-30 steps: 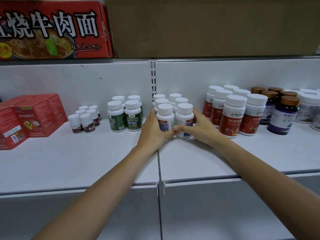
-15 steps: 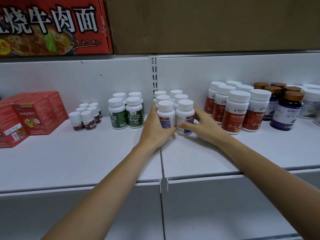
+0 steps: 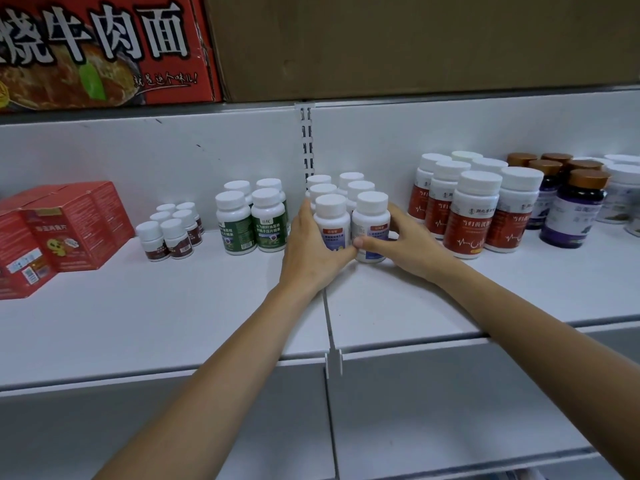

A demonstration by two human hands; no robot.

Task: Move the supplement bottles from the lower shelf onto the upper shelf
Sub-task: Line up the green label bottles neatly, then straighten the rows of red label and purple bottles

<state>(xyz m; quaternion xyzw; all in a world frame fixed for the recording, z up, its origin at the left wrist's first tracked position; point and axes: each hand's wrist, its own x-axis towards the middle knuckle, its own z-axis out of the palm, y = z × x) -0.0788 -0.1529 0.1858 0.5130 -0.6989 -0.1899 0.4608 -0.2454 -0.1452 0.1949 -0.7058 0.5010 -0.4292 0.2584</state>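
Several white supplement bottles with purple labels (image 3: pixel 333 220) stand in two rows on the white shelf (image 3: pixel 207 306), at its middle seam. My left hand (image 3: pixel 311 247) wraps the left side of the front-left bottle, thumb across its label. My right hand (image 3: pixel 401 244) grips the front-right bottle (image 3: pixel 371 216) from the right, thumb on its lower front. Both thumbs meet in front of the pair. The bottles stand upright on the shelf.
Left of the group stand green-label bottles (image 3: pixel 251 220) and small brown-label bottles (image 3: pixel 169 230), then red boxes (image 3: pixel 52 233). To the right are red-label bottles (image 3: pixel 474 209) and dark purple brown-capped bottles (image 3: pixel 575 209). A red noodle carton (image 3: pixel 100 50) and a brown carton (image 3: pixel 415 43) sit above.
Both hands stay clasped around the front two bottles. The view has shifted slightly; the bottles have not visibly moved on the shelf.
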